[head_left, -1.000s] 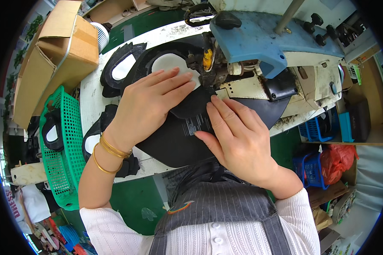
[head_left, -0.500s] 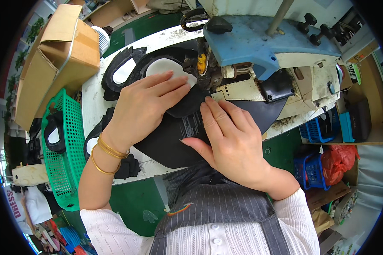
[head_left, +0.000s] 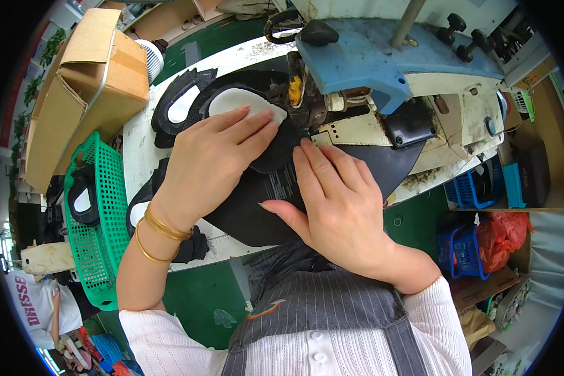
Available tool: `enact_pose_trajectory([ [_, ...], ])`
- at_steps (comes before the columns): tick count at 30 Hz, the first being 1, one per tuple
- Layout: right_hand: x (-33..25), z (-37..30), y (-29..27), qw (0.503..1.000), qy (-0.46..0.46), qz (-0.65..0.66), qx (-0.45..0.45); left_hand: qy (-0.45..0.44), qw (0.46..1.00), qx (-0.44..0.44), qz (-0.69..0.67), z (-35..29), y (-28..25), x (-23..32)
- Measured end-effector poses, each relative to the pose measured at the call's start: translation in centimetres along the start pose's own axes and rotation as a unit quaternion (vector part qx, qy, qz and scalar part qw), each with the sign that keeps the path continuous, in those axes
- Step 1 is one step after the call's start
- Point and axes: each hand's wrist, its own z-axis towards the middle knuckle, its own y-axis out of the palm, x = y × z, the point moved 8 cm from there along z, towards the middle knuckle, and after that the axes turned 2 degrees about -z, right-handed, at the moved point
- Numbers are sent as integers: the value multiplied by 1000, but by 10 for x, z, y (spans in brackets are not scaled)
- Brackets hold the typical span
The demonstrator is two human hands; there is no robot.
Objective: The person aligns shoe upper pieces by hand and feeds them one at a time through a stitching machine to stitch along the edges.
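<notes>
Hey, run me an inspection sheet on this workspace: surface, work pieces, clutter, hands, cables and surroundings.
Surface: white worktable, marked and stained in places; a black sheet lies on it.
Work pieces: black piece and white oval, beside the blue-topped machine.
Clutter: more black pieces with white centres on the table's left; a green basket and cardboard box beyond.
Left hand: palm down, fingertips on the white oval.
Right hand: palm down, fingertips by the black piece's edge, thumb spread.
Cables: nothing clearly seen.
Surroundings: green floor, blue baskets and red bag at right; another person's white shirt at lower left.
</notes>
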Motion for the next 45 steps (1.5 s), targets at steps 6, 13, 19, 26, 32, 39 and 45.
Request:
enact_pose_trajectory([
  [6, -1, 0, 1, 1000, -1, -4, -1, -2, 1000, 2, 23, -1, -1, 5],
  [13, 0, -1, 4, 1000, -10, -2, 7, -9, 998, -18, 66, -1, 0, 16],
  [19, 1, -1, 1, 1000, -6, 7, 7, -9, 993, -21, 114, 5, -3, 30],
  [26, 6, 1, 0, 1000, 12, 20, 0, -22, 985, -43, 163, 11, 2, 39],
  [32, 3, 2, 1, 998, -25, 25, 47, -56, 980, -140, 126, 17, 7, 37],
  [39, 11, 1, 0, 999, -16, 14, 42, -125, 948, -125, -266, -10, -11, 15],
  [45, 6, -2, -3, 999, -36, 24, 33, -33, 969, -90, -228, -31, 0, 9],
])
